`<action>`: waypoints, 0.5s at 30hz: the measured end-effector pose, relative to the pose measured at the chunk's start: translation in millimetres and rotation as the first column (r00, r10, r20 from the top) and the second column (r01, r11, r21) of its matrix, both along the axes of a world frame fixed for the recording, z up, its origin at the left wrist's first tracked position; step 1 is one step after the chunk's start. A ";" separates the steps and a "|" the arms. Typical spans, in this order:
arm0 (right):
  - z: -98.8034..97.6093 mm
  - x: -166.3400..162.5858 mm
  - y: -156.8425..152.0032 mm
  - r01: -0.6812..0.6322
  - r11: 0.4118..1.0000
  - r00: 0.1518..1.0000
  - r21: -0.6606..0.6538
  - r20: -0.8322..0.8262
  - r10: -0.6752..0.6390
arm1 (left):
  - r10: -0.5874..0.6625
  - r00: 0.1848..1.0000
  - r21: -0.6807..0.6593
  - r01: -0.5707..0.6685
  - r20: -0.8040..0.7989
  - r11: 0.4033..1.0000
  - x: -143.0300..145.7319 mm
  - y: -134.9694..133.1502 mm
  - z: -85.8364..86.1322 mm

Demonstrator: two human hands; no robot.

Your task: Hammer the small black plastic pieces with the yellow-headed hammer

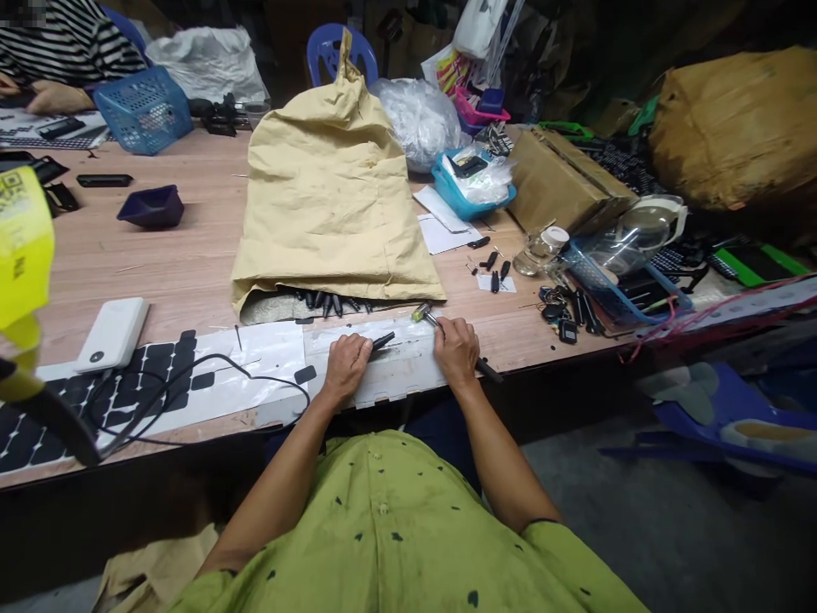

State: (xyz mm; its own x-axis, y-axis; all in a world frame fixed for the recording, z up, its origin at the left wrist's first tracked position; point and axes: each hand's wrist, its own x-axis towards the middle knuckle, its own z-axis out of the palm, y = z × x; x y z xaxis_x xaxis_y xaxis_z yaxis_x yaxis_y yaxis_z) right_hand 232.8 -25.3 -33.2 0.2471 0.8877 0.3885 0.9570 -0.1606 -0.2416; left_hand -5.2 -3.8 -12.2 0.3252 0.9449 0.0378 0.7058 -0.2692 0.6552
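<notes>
Gripping a small hammer point(421, 314) in the curled right hand point(457, 349), left hand point(345, 364) pinching a black part point(383, 341) against white sheet point(408, 368)

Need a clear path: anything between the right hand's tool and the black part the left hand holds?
Nothing visible. Only bare white sheet lies between the tool and the black part in the left hand.

The right hand point(457, 347) is covering the middle of a thin tool point(426, 317), so only its pale head and dark tail are showing. The left hand point(345, 366) is hiding most of a small black piece point(383, 341). The tan sack point(332, 187) is lying over black parts point(328, 301), whose tips alone are peeking out. The left edge is cutting off a yellow object point(22, 247), a dark panel point(38, 426) and a co-worker point(64, 51). The tiny bits point(494, 277) on the worktop point(191, 255) are looking too small to tell.
</notes>
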 end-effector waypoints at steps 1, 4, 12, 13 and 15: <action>0.6 -1.0 -0.2 0.001 1.000 1.000 -0.018 -0.001 -0.001 | -0.007 1.000 -0.003 0.007 -0.005 1.000 -0.6 0.3 0.3; 2.7 -2.5 0.3 0.008 0.999 1.000 -0.044 0.000 -0.008 | -0.039 0.999 -0.008 0.039 -0.021 0.999 -3.4 0.0 2.8; 3.7 -5.1 1.0 0.015 0.999 1.000 -0.029 0.002 -0.015 | -0.434 0.900 0.035 0.433 0.032 0.900 -11.2 -35.8 14.2; 3.6 -5.2 1.0 0.015 0.999 1.000 -0.028 0.005 -0.015 | -0.486 0.874 0.046 0.484 0.027 0.874 -11.0 -42.6 14.3; 3.1 -5.2 1.0 0.016 1.000 1.000 -0.021 0.015 -0.015 | -0.536 0.844 0.077 0.535 -0.009 0.841 -9.5 -54.7 13.2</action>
State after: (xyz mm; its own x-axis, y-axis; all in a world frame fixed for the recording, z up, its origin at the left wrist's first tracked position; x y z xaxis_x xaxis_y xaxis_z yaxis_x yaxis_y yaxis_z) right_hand 227.6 -24.3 -30.1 0.2551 0.8919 0.3734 0.9579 -0.1805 -0.2233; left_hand -14.8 -58.4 1.0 0.7788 0.6179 0.1077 0.4295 -0.6505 0.6264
